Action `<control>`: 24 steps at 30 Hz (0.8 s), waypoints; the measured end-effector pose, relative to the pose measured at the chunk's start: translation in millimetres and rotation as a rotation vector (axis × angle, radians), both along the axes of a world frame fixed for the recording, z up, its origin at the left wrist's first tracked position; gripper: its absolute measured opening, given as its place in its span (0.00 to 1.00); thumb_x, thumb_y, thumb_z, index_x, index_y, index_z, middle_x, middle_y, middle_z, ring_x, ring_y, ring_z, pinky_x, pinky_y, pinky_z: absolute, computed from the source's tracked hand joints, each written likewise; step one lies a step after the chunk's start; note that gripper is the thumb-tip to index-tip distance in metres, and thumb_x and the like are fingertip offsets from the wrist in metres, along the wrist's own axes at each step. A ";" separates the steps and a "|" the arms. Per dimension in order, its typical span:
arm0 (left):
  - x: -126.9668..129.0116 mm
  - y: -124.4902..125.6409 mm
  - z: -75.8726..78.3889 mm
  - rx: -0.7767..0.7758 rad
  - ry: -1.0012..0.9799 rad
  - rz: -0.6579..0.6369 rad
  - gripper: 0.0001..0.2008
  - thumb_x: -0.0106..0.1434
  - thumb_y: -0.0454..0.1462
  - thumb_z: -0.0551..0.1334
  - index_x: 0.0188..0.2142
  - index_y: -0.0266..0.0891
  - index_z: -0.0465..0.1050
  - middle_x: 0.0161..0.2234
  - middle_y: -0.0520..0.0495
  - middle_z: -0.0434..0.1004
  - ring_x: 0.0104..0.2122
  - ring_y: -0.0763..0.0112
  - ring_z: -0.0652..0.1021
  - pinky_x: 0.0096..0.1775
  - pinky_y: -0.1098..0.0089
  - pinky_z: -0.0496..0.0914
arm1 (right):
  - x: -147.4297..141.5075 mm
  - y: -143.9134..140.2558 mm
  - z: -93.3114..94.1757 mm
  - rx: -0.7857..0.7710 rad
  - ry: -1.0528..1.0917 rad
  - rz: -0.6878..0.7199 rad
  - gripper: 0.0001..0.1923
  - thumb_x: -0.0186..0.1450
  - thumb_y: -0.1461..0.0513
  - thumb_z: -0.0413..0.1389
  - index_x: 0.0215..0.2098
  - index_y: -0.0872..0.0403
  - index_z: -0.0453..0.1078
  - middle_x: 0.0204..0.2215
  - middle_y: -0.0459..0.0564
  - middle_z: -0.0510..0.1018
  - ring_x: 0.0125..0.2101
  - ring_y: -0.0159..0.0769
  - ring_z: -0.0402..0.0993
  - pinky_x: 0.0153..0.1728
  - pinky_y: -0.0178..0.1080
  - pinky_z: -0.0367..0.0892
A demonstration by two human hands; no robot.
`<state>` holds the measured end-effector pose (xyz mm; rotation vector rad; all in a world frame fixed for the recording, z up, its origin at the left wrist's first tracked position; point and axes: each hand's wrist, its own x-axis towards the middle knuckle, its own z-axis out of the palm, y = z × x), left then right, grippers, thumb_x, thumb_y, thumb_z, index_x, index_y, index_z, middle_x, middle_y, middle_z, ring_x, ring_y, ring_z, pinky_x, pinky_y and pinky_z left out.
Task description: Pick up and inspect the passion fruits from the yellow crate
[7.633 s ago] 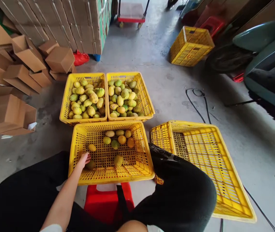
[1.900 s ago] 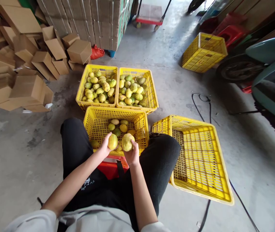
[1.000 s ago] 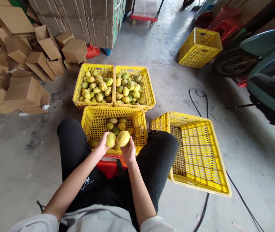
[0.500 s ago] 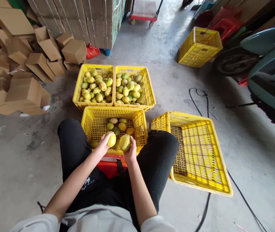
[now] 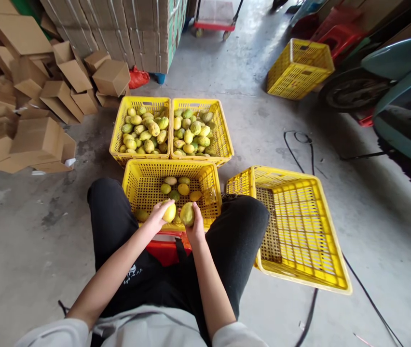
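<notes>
Left hand fingers curled round a yellow fruit; right hand cupping a greener fruit, fingers wrapped behind it, thumb not visible. Both fruits held side by side, nearly touching, just above the near rim of the near crate, which sits between the knees over a red stool. A handful of loose fruit lies at the crate's 12 o'clock end, one more at its 8 o'clock corner. Two fuller crates sit at 12 o'clock of it, an empty tilted crate at 3 o'clock. My read: comparing or grading the pair. To do it well, roll each fruit in the fingertips so the whole skin gets seen, keep grip light to avoid bruising, hold them low over the crate so a slip lands inside, set down rather than toss. Cable on the floor at 2 o'clock, clear of the hands.
</notes>
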<state>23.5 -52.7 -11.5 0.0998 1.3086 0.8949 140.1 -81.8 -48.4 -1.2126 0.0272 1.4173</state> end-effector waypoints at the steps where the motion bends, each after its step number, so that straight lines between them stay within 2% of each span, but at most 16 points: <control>1: 0.8 0.0 3.0 0.005 0.003 -0.019 0.14 0.49 0.33 0.75 0.31 0.38 0.72 0.29 0.49 0.76 0.28 0.71 0.77 0.29 0.74 0.69 | -0.4 -0.1 0.3 0.011 -0.005 0.004 0.21 0.51 0.49 0.68 0.34 0.50 0.68 0.27 0.39 0.77 0.25 0.33 0.78 0.31 0.37 0.74; 4: 1.1 -0.6 12.2 0.011 0.030 -0.061 0.13 0.49 0.32 0.75 0.30 0.37 0.73 0.27 0.50 0.75 0.27 0.72 0.77 0.29 0.74 0.70 | -0.9 -0.6 1.7 0.012 0.013 0.002 0.21 0.49 0.50 0.69 0.34 0.51 0.71 0.28 0.41 0.78 0.27 0.36 0.78 0.29 0.37 0.74; 7: -1.2 -2.2 16.8 0.047 0.040 -0.042 0.12 0.50 0.33 0.75 0.29 0.37 0.73 0.26 0.50 0.74 0.27 0.72 0.76 0.27 0.75 0.68 | 0.3 -0.8 2.2 -0.060 0.065 -0.031 0.17 0.51 0.51 0.66 0.33 0.51 0.73 0.28 0.44 0.80 0.29 0.38 0.79 0.27 0.37 0.73; 10: -3.4 -1.7 13.2 0.029 0.047 0.001 0.10 0.53 0.36 0.73 0.30 0.38 0.72 0.25 0.51 0.72 0.27 0.72 0.75 0.26 0.76 0.68 | 1.9 0.2 0.9 -0.125 0.092 -0.076 0.14 0.54 0.51 0.63 0.32 0.50 0.74 0.28 0.45 0.81 0.29 0.38 0.78 0.25 0.36 0.71; 14: -3.6 3.7 3.0 -0.113 0.061 0.057 0.09 0.60 0.39 0.68 0.32 0.39 0.69 0.26 0.51 0.71 0.26 0.72 0.74 0.28 0.73 0.72 | 2.2 1.9 -2.9 -0.114 0.136 -0.072 0.16 0.58 0.49 0.59 0.33 0.52 0.75 0.28 0.49 0.82 0.30 0.39 0.78 0.25 0.37 0.71; 17: -3.4 5.2 0.2 -0.127 0.052 0.053 0.07 0.63 0.39 0.64 0.34 0.39 0.68 0.28 0.50 0.72 0.27 0.71 0.75 0.28 0.70 0.74 | 1.2 0.8 -6.5 -0.118 0.104 -0.084 0.16 0.58 0.48 0.59 0.34 0.51 0.74 0.29 0.47 0.81 0.31 0.38 0.78 0.27 0.36 0.71; 21: -2.9 1.8 4.1 -0.025 0.032 -0.002 0.13 0.55 0.37 0.72 0.34 0.39 0.69 0.30 0.49 0.74 0.28 0.70 0.77 0.29 0.70 0.75 | -0.1 -3.6 -9.9 -0.033 -0.045 -0.050 0.15 0.56 0.49 0.64 0.35 0.48 0.72 0.30 0.42 0.79 0.33 0.34 0.77 0.29 0.33 0.70; 24: -2.4 -0.4 6.0 -0.007 0.018 -0.023 0.15 0.53 0.34 0.74 0.34 0.39 0.68 0.31 0.49 0.75 0.29 0.69 0.78 0.30 0.69 0.76 | 0.0 -4.7 -12.0 -0.008 -0.051 -0.005 0.16 0.55 0.49 0.64 0.35 0.49 0.71 0.29 0.42 0.78 0.32 0.35 0.77 0.29 0.33 0.70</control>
